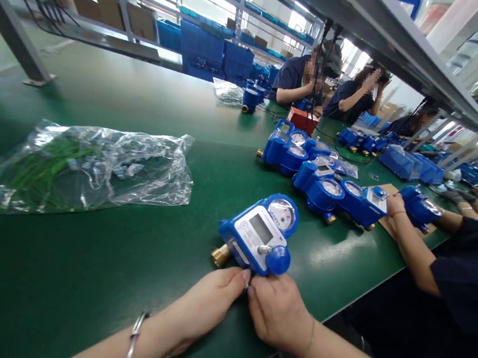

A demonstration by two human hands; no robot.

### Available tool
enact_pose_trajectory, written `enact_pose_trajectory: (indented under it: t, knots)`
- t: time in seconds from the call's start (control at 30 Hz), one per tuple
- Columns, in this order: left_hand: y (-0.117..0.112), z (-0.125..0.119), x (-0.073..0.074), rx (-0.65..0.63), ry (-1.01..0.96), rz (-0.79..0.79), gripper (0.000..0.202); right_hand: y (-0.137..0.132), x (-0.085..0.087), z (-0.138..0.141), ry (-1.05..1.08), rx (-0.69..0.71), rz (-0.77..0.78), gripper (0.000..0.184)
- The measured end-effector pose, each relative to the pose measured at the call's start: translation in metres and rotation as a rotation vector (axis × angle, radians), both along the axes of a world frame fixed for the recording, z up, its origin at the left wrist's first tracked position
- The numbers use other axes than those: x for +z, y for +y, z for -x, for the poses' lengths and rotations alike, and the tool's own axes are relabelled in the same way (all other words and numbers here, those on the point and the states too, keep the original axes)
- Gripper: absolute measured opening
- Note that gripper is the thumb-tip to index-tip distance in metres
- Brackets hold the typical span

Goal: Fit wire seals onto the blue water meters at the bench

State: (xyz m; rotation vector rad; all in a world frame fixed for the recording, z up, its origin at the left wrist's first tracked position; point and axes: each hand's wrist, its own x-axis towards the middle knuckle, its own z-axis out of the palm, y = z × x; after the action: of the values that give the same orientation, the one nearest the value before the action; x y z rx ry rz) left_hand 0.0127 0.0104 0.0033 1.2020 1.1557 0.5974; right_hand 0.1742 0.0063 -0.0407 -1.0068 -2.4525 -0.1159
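A blue water meter (260, 233) with a white display face, a round dial and a brass fitting lies on the green table (116, 280) in front of me. My left hand (206, 306) and my right hand (275, 310) meet at the meter's near edge. Both have their fingers pinched together on something small that I cannot make out, right where the meter's edge is. A metal bracelet sits on my left wrist.
A clear plastic bag (82, 170) of green-wired parts lies to the left. Several more blue meters (327, 186) are grouped behind. A co-worker's hands (396, 208) hold a meter at the right. Other people sit farther along; blue crates (204, 48) stand at the back.
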Motion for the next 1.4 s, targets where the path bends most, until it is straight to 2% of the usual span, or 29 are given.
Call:
enact_pose_trajectory:
  t: [0.17,0.23,0.37,0.43,0.5,0.63,0.8,0.97,1.17,1.23,1.3,1.4]
  knots:
    - [0.006,0.008,-0.003,0.083,-0.119,0.043,0.036,0.024,0.02,0.011,0.037,0.1,0.022,0.021]
    - [0.006,0.012,-0.004,0.101,-0.129,0.089,0.036,0.027,0.026,0.017,0.068,0.086,0.136,0.021]
    - [0.006,0.017,-0.004,0.123,-0.104,0.181,0.033,0.019,0.024,0.029,0.262,-0.063,0.515,0.025]
    - [0.006,0.018,-0.002,0.126,-0.112,0.2,0.03,0.014,0.018,0.032,0.319,-0.111,0.578,0.025]
    - [0.006,0.019,0.0,0.129,-0.124,0.211,0.03,0.011,0.012,0.033,0.28,-0.104,0.439,0.023]
    - [0.007,0.022,0.004,0.111,-0.156,0.225,0.033,0.014,0.01,0.027,0.024,-0.05,-0.02,0.02]
    - [0.006,0.028,0.001,0.149,-0.194,0.219,0.034,0.025,0.025,0.021,-0.171,0.038,-0.229,0.019]
    - [-0.001,0.033,0.002,0.191,-0.184,0.093,0.029,0.034,0.037,0.026,-0.251,0.161,-0.292,0.019]
    - [-0.002,0.045,0.003,0.101,0.018,-0.111,0.031,0.034,0.029,0.035,-0.019,0.102,-0.072,0.018]
    - [0.0,0.047,0.0,0.066,0.031,-0.155,0.03,0.033,0.024,0.035,0.001,0.097,-0.078,0.016]
    - [0.001,0.047,-0.004,0.036,-0.006,-0.141,0.031,0.032,0.021,0.033,-0.041,0.109,-0.144,0.015]
    - [0.0,0.043,-0.009,0.05,-0.139,-0.012,0.032,0.032,0.022,0.029,-0.148,0.145,-0.232,0.016]
